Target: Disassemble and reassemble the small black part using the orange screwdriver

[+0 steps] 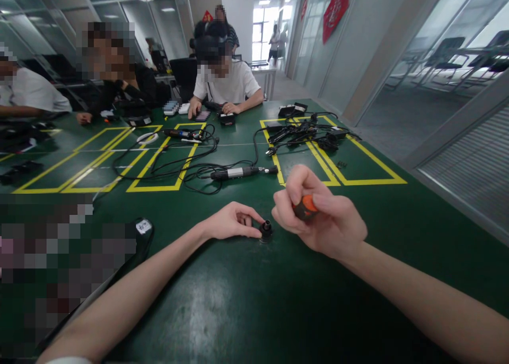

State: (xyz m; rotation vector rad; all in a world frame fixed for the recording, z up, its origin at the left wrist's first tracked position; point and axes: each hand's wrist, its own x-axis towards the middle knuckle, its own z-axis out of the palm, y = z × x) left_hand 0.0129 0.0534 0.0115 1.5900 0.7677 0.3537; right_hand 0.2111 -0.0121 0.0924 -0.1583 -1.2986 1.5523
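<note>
Left hand (233,222) rests on the green table (238,311), fingertips pinched round a small black round part (265,230) that stands upright on the tabletop, long axis vertical, narrow end up. Thumb and forefinger touch its left side.

Right hand (318,215) just right of the part, fingers curled tight round an orange-handled tool (305,207). Only a bit of orange and a dark collar show between thumb and fingers; the handle runs roughly left-right and slightly down toward the part. Tip hidden by the fingers, so cannot tell if it touches the part. The two hands are almost touching, with the part between them.

Left of the left forearm: a black flat item with a white label (143,226), near the wrist; the rest is blurred out.

Beyond the fingertips: a black-and-silver electric screwdriver (242,172) lying flat, long axis left-right, nose pointing right, its cable (170,167) looping off to the left over yellow tape boxes (159,162). Nothing lies between it and the hands.

Farther right of the right hand's knuckles: a heap of black cables and adapters (306,136) inside another yellow box.

Far side: a person in a white shirt (226,85), hands on small devices at the table edge; more seated people to the far left.
</note>
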